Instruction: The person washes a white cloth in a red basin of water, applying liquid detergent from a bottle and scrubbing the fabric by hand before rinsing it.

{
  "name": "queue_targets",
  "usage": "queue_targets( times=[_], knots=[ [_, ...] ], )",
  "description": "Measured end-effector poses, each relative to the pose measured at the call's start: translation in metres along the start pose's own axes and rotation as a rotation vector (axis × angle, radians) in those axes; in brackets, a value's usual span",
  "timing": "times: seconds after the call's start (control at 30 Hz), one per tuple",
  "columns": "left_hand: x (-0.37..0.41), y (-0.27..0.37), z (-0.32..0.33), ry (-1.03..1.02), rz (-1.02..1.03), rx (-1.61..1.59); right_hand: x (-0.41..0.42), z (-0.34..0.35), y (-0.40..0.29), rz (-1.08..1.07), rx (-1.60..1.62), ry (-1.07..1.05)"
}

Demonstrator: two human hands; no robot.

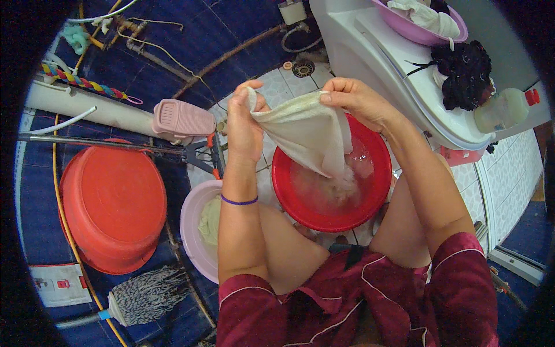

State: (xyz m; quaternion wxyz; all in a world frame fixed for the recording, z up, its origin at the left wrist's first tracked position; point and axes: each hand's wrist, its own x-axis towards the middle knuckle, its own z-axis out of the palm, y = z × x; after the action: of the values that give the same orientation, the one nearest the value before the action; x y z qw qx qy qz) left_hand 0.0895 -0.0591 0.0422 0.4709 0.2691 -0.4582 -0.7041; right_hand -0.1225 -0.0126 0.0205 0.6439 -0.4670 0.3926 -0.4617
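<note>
A wet white cloth (303,130) is stretched between my two hands above a red plastic basin (282,195). My left hand (247,121) grips its upper left corner between thumb and fingers, and a purple band circles that wrist. My right hand (351,97) pinches the upper right edge of the cloth. The lower end hangs down to the cloudy, sudsy water (329,191) in the basin; whether its tip is under the surface is hard to tell.
A lilac basin (195,225) with pale cloth stands left of my legs. Beyond it are an upturned red tub (119,195) and a string mop (149,295). At right, a closed toilet lid (416,82) bears a pink basin (433,39), dark cloth (464,76) and a bottle (501,110).
</note>
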Motion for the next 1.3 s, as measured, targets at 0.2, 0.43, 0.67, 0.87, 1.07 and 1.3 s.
queue_targets(
  times=[0.2, 0.43, 0.67, 0.87, 1.07, 1.3],
  knots=[
    [-0.009, 0.002, 0.031, -0.083, -0.088, 0.980, -0.002, 0.000, -0.009, 0.013, -0.011, 0.075],
    [0.001, -0.013, 0.003, 0.097, -0.036, 0.388, -0.009, -0.023, -0.010, 0.106, -0.516, -0.027],
    [0.003, -0.015, 0.014, 0.220, 0.136, 0.241, -0.008, -0.024, -0.009, -0.005, 0.006, 0.122],
    [-0.004, -0.035, 0.046, 0.232, 0.423, 0.706, 0.011, 0.003, -0.002, -0.071, 0.396, 0.450],
    [0.018, -0.062, 0.071, 0.323, 0.459, 0.806, 0.030, 0.055, 0.048, -0.456, -0.037, 0.649],
    [0.015, -0.088, 0.100, 0.188, 0.648, 0.916, 0.014, 0.024, 0.030, -0.304, 0.220, 0.702]
  ],
)
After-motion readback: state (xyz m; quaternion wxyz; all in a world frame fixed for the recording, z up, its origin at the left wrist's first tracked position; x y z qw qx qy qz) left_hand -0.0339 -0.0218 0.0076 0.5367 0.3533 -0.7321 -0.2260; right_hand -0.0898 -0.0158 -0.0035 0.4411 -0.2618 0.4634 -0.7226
